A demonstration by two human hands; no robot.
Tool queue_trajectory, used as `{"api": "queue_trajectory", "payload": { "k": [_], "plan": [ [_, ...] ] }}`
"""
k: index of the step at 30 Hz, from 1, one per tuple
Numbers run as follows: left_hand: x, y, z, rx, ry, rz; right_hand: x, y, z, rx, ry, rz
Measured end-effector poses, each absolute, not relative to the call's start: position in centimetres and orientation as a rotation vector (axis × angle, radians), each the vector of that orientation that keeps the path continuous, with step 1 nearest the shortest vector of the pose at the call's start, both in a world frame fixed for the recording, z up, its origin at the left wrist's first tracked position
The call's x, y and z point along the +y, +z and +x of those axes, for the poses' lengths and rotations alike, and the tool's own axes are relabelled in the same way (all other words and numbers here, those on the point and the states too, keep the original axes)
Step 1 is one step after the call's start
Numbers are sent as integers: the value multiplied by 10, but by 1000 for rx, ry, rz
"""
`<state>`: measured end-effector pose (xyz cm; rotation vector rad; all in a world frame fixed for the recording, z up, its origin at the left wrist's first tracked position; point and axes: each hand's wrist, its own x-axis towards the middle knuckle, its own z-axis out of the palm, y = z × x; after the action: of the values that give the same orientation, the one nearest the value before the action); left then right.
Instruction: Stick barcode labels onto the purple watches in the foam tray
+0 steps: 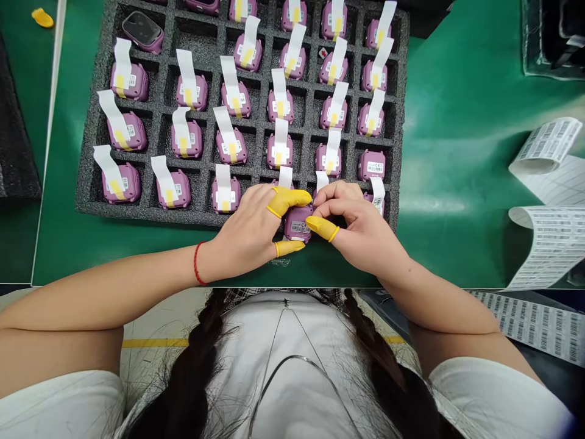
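A small purple device (298,224) with a white label on its back sits between both my hands at the near edge of a black foam tray (398,122). My left hand (253,231) grips its left side, yellow finger cots on thumb and forefinger. My right hand (356,228) pinches its right side, a yellow cot on the thumb. The tray's cells hold several more purple devices (130,82), most with a white and yellow paper strip stuck on them.
The tray lies on a green mat (457,122). Curled sheets of barcode labels (546,146) lie at the right, more along the near right edge (539,323). A yellow finger cot (42,17) lies at the far left. A dark container (553,36) stands top right.
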<state>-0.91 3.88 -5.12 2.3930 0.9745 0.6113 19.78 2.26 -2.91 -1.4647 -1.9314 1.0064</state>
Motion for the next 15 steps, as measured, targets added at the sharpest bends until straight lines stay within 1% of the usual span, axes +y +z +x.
{"api": "queue_trajectory", "payload": {
  "k": [10, 12, 15],
  "plan": [
    [38, -50, -9, 971, 618, 2381, 21, -32, 197, -1960, 946, -1450],
    [38, -50, -9, 977, 622, 2384, 19, -30, 197, -2016, 844, -1425],
    [38, -52, -9, 978, 635, 2396, 18, -28, 199, -2105, 566, -1407]
  ]
}}
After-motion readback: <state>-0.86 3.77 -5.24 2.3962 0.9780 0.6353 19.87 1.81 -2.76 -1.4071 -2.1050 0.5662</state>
